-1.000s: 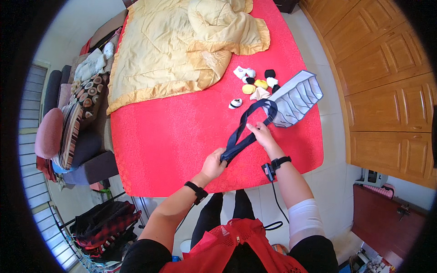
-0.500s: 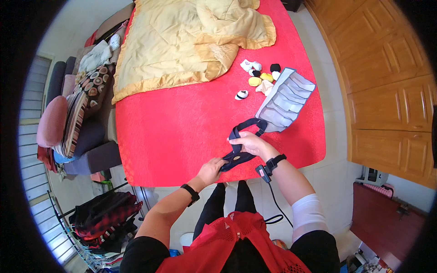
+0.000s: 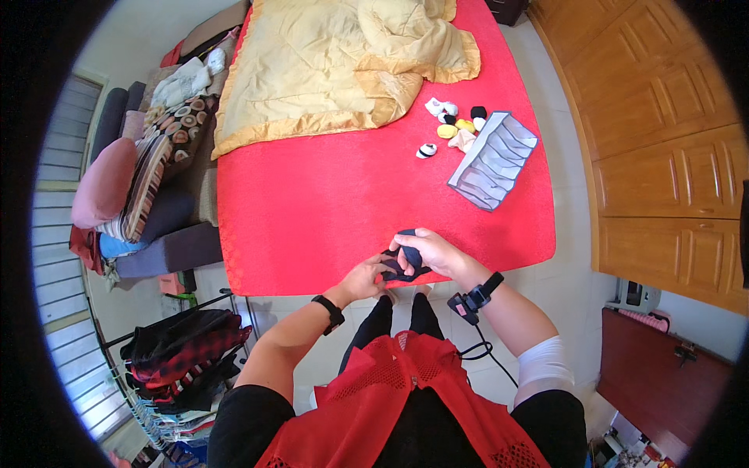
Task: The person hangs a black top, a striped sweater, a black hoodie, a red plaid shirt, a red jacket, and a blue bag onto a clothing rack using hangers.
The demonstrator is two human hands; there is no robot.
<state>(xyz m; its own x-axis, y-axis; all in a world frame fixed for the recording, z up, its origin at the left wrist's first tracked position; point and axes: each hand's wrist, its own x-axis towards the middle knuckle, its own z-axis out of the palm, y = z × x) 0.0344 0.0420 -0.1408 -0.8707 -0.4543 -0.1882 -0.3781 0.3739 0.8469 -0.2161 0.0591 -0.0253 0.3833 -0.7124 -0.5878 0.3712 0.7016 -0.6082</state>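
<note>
Between my hands, over the bed's near edge, is a dark navy strap-like cloth (image 3: 409,256), bunched into a small bundle; its exact kind is hard to make out. My right hand (image 3: 438,254) is closed round its upper part, thumb on top. On the lower left part, the fingers of my left hand (image 3: 363,279) pinch the cloth. Farther off on the bed lies a pale grey divided storage box (image 3: 495,160) with open compartments, set at a slant. Beside it are several small rolled socks, among them a yellow one (image 3: 447,132) and a black-and-white one (image 3: 426,150).
A red sheet (image 3: 312,210) covers the bed, with a crumpled golden quilt (image 3: 312,78) at the far side. Cushions (image 3: 105,183) crowd a sofa on the left, above a rack of clothes (image 3: 183,351). Wooden cabinets (image 3: 663,179) line the right. A black cable (image 3: 491,355) hangs by my right wrist.
The dark cloth, stretched out in a loop with trailing straps before, is now gathered into a compact bundle. My hands have come closer together. The storage box and socks lie as before.
</note>
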